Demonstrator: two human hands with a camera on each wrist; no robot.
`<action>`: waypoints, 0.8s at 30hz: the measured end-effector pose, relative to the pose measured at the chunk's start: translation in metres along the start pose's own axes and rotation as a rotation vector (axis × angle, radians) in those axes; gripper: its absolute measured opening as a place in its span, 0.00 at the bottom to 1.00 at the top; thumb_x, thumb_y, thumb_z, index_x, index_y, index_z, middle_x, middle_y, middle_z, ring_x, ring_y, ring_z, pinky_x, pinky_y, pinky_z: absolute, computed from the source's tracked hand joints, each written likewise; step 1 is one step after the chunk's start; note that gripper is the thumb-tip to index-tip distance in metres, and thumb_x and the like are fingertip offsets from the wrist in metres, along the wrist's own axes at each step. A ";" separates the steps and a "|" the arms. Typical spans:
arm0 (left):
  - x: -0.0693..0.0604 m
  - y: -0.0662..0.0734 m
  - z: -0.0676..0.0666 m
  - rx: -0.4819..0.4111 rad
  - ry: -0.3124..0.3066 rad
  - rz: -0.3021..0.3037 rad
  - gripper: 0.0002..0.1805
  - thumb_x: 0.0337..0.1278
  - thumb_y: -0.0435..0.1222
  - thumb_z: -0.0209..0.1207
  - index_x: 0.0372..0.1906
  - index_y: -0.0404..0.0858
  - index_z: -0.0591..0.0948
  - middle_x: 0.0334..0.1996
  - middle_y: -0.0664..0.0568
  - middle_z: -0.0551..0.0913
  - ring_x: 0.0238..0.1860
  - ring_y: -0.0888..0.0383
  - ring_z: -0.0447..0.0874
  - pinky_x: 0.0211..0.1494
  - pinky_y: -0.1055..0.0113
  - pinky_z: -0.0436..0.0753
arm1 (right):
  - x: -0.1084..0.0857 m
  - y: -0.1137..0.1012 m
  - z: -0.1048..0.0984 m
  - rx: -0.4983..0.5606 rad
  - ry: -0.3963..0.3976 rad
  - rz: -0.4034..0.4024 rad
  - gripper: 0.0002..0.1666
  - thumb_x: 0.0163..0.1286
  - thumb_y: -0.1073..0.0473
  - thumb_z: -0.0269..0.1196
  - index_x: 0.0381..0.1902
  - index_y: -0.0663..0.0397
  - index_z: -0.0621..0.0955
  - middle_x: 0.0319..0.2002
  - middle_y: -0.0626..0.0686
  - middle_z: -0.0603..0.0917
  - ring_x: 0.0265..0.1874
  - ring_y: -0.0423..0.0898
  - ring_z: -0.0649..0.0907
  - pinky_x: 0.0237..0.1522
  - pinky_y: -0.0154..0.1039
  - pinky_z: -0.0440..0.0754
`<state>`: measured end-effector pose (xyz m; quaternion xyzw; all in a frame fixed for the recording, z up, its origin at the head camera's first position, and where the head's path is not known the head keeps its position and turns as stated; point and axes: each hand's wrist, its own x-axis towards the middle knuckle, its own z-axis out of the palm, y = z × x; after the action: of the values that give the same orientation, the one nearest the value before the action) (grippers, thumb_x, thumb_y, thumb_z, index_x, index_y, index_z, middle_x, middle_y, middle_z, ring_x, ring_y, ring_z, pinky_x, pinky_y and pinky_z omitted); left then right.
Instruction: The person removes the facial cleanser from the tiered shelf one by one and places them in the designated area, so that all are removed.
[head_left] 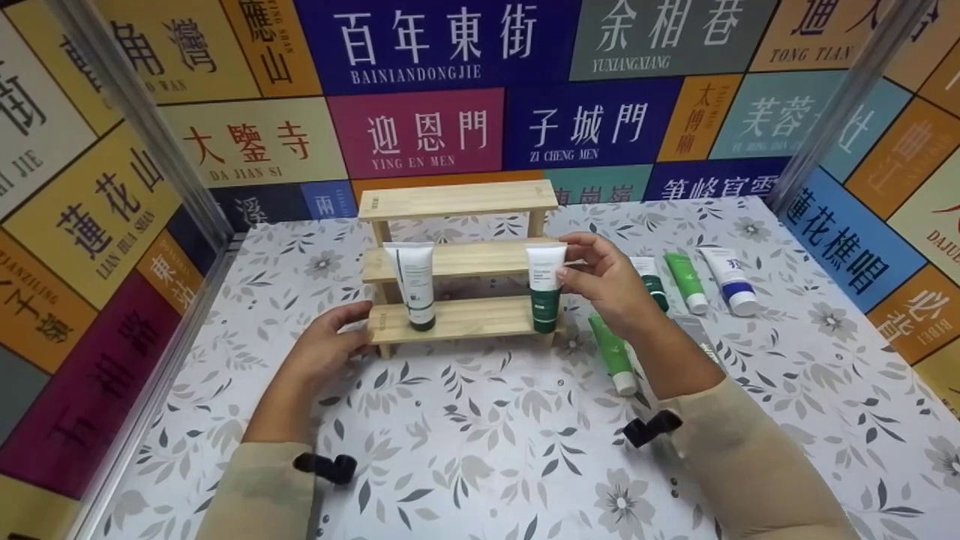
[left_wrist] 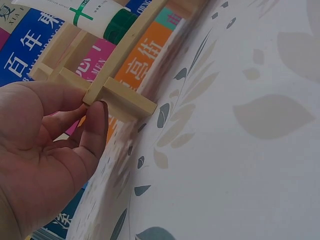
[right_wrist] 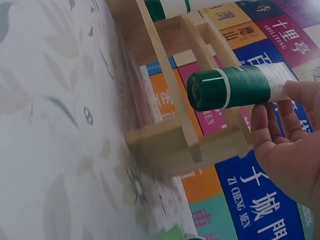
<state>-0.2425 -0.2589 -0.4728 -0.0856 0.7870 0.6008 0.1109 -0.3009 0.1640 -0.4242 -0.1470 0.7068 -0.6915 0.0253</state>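
A three-tier wooden display rack (head_left: 459, 198) stands on the patterned tabletop. My left hand (head_left: 328, 349) pinches the left end of its bottom tier, thumb and fingers meeting at the corner of the wood (left_wrist: 95, 90). Near that end, a white tube with a dark green cap (head_left: 419, 281) stands upright, cap down. My right hand (head_left: 606, 281) holds a white-and-green tube (head_left: 545, 271) by its white upper part, cap down, at the right end of the bottom tier. Whether its green cap (right_wrist: 206, 91) touches the wood, I cannot tell.
Several tubes lie right of the rack: a green one (head_left: 686, 281), a white one with a blue cap (head_left: 727, 279), a nearer green one (head_left: 613, 356), and a white-and-dark-green one (head_left: 649, 283) partly behind my right hand. A colourful lettered wall (head_left: 427, 131) rises behind.
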 end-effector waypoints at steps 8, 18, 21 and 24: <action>-0.001 0.000 -0.001 -0.001 0.009 -0.031 0.31 0.78 0.35 0.58 0.80 0.44 0.70 0.81 0.50 0.69 0.66 0.53 0.82 0.69 0.60 0.80 | -0.009 0.002 -0.034 0.012 0.044 0.029 0.27 0.77 0.68 0.64 0.69 0.48 0.75 0.51 0.47 0.84 0.46 0.45 0.84 0.47 0.37 0.87; -0.001 0.000 0.000 0.010 0.013 -0.023 0.31 0.77 0.35 0.58 0.81 0.44 0.70 0.82 0.48 0.68 0.70 0.51 0.80 0.70 0.59 0.79 | -0.021 0.007 -0.078 0.183 0.063 0.076 0.27 0.76 0.67 0.66 0.69 0.47 0.76 0.49 0.48 0.82 0.43 0.42 0.85 0.41 0.31 0.86; 0.000 -0.001 0.001 0.010 0.015 -0.016 0.32 0.76 0.35 0.59 0.81 0.43 0.69 0.81 0.47 0.68 0.70 0.51 0.80 0.68 0.61 0.81 | -0.023 0.009 -0.091 0.256 0.073 0.096 0.26 0.75 0.69 0.66 0.68 0.47 0.78 0.49 0.48 0.83 0.42 0.41 0.84 0.42 0.31 0.86; 0.001 -0.001 0.001 0.015 0.014 -0.016 0.32 0.76 0.35 0.59 0.81 0.43 0.70 0.81 0.48 0.69 0.70 0.51 0.80 0.67 0.61 0.81 | -0.026 0.011 -0.104 0.276 0.075 0.123 0.26 0.76 0.69 0.66 0.68 0.47 0.78 0.49 0.48 0.83 0.42 0.41 0.84 0.42 0.30 0.86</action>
<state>-0.2428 -0.2581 -0.4747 -0.0956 0.7914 0.5935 0.1108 -0.3031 0.2715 -0.4349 -0.0726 0.6132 -0.7842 0.0611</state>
